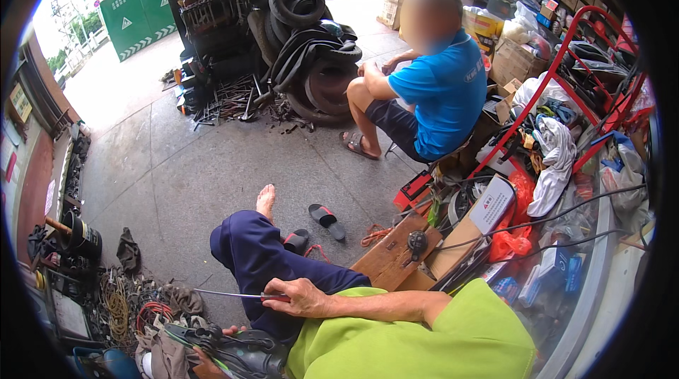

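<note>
My right hand is closed around the red handle of a screwdriver, held across my navy trousers. Its long, thin metal shaft points left. Low in the head view, my left hand grips a dark plastic part with a thin green edge, close to my lap. Much of that hand is hidden behind the part, with only some fingers and a bit of the palm showing. The exact kind of part is unclear. Brown-grey cloth lies beside it. The screwdriver's tip is apart from the part.
A person in a blue shirt sits at the right, facing tyres and scattered tools. Black sandals lie on the floor. A wooden box, a red trolley frame and boxes crowd my right; cables lie left.
</note>
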A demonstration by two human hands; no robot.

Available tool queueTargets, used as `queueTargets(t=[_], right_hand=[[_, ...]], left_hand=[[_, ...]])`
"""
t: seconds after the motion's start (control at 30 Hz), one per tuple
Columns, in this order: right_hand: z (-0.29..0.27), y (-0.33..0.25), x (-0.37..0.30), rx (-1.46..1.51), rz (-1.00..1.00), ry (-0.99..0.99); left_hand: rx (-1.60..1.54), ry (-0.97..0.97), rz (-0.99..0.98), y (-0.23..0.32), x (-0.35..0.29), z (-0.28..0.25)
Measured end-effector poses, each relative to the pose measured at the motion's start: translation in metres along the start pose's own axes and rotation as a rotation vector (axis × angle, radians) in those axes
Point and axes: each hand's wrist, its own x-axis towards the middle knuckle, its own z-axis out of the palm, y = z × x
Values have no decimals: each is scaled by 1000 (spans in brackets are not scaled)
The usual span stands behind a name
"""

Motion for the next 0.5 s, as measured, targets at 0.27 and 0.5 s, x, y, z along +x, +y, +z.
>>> queueTargets(t=[0.27,0.5], right_hand=[[-1,0,1,-34,0,0],[0,-1,-1,-16,-10,9]], left_hand=[[-19,-27,-30,-1,1,-1],[-27,-38,-57,-3,0,0]])
